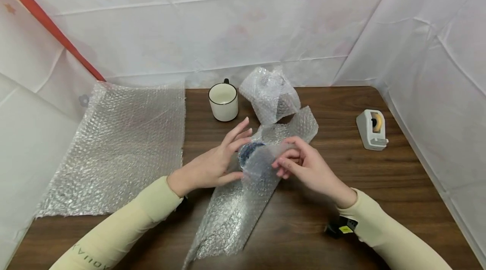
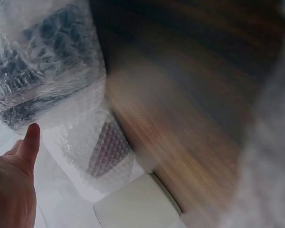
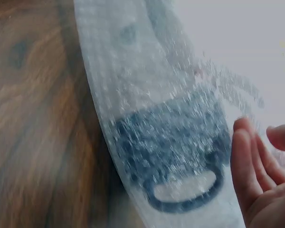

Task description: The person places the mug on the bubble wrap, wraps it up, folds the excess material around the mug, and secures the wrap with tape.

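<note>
A dark blue mug (image 1: 249, 154) stands in a strip of bubble wrap (image 1: 231, 215) that runs diagonally across the table. Through the plastic, the right wrist view shows its handle (image 3: 187, 202). My left hand (image 1: 218, 162) reaches to the mug's left side, fingers spread and fairly straight, with the fingertips right at the wrap. On the other side, my right hand (image 1: 303, 166) pinches the loose end of the wrap, which lies as a flap (image 1: 262, 162) partly over the mug's top. In the left wrist view, the layered wrap (image 2: 52, 61) surrounds the blue mug.
A white mug with a black rim (image 1: 224, 107) stands behind my left hand. Beside it sits a crumpled bubble-wrapped bundle (image 1: 270, 93). A flat bubble wrap sheet (image 1: 129, 147) covers the table's left side, and a tape dispenser (image 1: 372, 130) stands at the right.
</note>
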Motion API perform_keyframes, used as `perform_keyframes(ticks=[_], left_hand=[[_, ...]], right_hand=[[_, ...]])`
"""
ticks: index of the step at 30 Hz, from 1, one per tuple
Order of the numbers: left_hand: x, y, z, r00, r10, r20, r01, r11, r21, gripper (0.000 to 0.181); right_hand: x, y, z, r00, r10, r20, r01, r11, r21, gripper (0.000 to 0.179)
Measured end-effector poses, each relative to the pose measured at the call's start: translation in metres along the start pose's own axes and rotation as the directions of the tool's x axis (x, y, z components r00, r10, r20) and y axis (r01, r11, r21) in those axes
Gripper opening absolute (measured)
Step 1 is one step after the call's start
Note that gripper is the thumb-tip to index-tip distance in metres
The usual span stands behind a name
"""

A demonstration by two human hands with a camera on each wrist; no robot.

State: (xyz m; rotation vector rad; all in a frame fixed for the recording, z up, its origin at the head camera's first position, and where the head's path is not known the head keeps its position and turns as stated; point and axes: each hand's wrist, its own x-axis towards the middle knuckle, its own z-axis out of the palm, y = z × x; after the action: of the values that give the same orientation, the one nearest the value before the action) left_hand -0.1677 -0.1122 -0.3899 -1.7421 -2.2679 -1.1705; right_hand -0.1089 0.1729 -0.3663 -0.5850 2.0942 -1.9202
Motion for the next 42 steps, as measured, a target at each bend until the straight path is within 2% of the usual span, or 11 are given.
perform_keyframes(ticks=[6,10,12,14,17,19,21,23,30,36,42], left_hand=[[0.001,-0.002,0.000,0.996,0.059,-0.061,-0.063,0.997,-0.054,0.089],[0.001,-0.002,-0.001,0.994,0.055,-0.095,-0.056,0.998,-0.006,0.091],[0.001,-0.002,-0.001,0.994,0.039,-0.103,-0.037,0.999,0.018,0.094],[0.002,-0.002,-0.001,0.994,0.029,-0.103,-0.028,1.000,0.014,0.095],[0.002,-0.001,-0.001,0.995,0.022,-0.101,-0.023,1.000,-0.005,0.095],[0.002,-0.001,-0.002,0.996,0.005,-0.092,-0.006,1.000,-0.015,0.094],[0.002,-0.001,-0.002,0.997,-0.026,-0.074,0.025,1.000,-0.013,0.093],[0.001,-0.001,-0.003,0.997,-0.052,-0.054,0.051,0.999,-0.015,0.092],[-0.004,0.002,-0.005,0.998,-0.071,0.003,0.070,0.997,0.018,0.082],[-0.011,0.014,-0.021,0.989,-0.140,0.046,0.133,0.983,0.130,0.073],[-0.019,0.032,-0.029,0.997,0.075,-0.015,-0.073,0.990,0.124,0.022]], right_hand=[[0.002,-0.005,0.011,0.998,0.011,-0.059,-0.013,1.000,-0.023,0.069],[0.000,-0.005,0.015,0.993,-0.121,-0.010,0.114,0.955,-0.273,0.076],[-0.001,-0.004,0.018,0.970,-0.228,0.088,0.241,0.843,-0.481,0.067],[-0.003,-0.001,0.019,0.927,-0.312,0.208,0.368,0.653,-0.662,0.059],[-0.005,0.001,0.021,0.875,-0.335,0.350,0.466,0.389,-0.795,0.061],[-0.006,0.001,0.021,0.864,-0.322,0.388,0.477,0.275,-0.835,0.065],[-0.006,0.001,0.021,0.867,-0.304,0.395,0.467,0.221,-0.856,0.068],[-0.005,0.001,0.022,0.874,-0.288,0.390,0.455,0.207,-0.866,0.069],[0.000,-0.002,0.030,0.907,-0.230,0.353,0.405,0.245,-0.881,0.055],[0.003,-0.001,0.034,0.908,-0.227,0.352,0.401,0.233,-0.886,0.045],[0.005,0.000,0.033,0.903,-0.239,0.358,0.415,0.268,-0.869,0.039]])
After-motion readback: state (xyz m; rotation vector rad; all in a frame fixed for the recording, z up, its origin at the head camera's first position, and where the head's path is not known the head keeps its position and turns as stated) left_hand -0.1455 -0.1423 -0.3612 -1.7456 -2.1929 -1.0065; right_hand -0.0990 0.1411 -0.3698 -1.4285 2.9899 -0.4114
